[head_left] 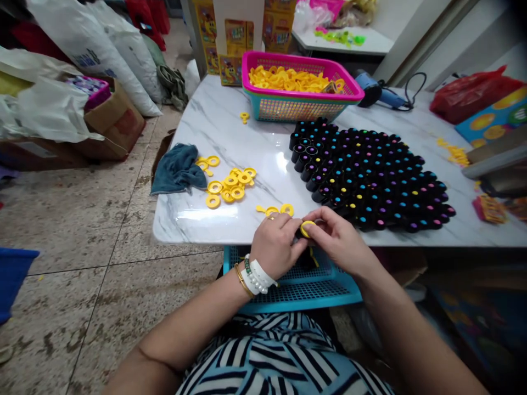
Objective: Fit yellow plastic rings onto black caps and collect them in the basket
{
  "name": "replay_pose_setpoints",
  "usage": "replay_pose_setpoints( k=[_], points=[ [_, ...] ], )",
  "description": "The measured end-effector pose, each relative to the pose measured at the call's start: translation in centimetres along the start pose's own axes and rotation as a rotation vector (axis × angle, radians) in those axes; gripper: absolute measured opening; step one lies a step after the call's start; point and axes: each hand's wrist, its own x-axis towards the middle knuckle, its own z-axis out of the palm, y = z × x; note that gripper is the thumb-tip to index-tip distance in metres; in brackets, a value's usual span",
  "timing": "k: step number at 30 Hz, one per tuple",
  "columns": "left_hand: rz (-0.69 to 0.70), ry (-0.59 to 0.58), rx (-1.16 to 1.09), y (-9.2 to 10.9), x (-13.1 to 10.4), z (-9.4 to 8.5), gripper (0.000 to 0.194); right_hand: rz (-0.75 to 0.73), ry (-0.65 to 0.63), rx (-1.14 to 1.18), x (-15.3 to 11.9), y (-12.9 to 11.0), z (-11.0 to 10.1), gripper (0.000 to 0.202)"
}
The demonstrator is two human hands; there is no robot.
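My left hand [276, 241] and my right hand [340, 240] meet at the front edge of the marble table [230, 131]. Between their fingertips sits a yellow ring [307, 227] on a small black tube that the fingers mostly hide. My left hand grips the tube; my right hand presses the ring from above. Right behind my hands stand several upright black tubes [370, 175] with coloured caps, packed in rows. Loose yellow rings [230, 186] lie in a pile to the left, and a few more rings [280, 209] lie just beyond my left hand.
A pink and blue basket [300, 104] full of yellow rings stands at the back. A blue cloth [179, 167] hangs over the left edge. A blue tool with a cord [379, 94] lies at the back right. A blue plastic crate [296, 288] sits on my lap.
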Motion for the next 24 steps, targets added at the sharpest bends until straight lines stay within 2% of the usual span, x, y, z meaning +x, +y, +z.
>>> replay_pose_setpoints(
  k=[4, 9, 11, 14, 17, 21, 24],
  points=[
    [0.070, 0.006, -0.027, 0.1, -0.5, -1.2, 0.026, -0.059, 0.029, 0.048, -0.8, 0.2, 0.5, 0.023],
    [0.111, 0.145, 0.062, -1.4, -0.1, -3.6, 0.043, -0.109, 0.142, 0.091, -4.7, 2.5, 1.9, 0.014],
    [0.124, 0.103, 0.160, -2.3, 0.7, -3.8, 0.042, -0.144, 0.182, 0.026, -6.1, 4.0, 2.4, 0.012],
    [0.166, 0.021, 0.258, -2.7, 1.9, -3.4, 0.025, -0.135, 0.206, -0.073, -7.0, 5.5, 2.6, 0.010],
    [0.194, 0.006, 0.266, -1.7, 2.3, -2.7, 0.021, -0.152, 0.283, -0.077, -6.4, 5.4, 2.3, 0.011],
    [0.253, -0.007, 0.161, 0.7, 2.3, -2.2, 0.022, -0.318, 0.466, -0.181, -5.1, 3.7, 1.6, 0.020],
    [0.331, -0.038, -0.021, 2.2, 2.5, -1.9, 0.018, -0.342, 0.391, -0.240, -4.6, 2.6, 1.0, 0.025]
  ],
)
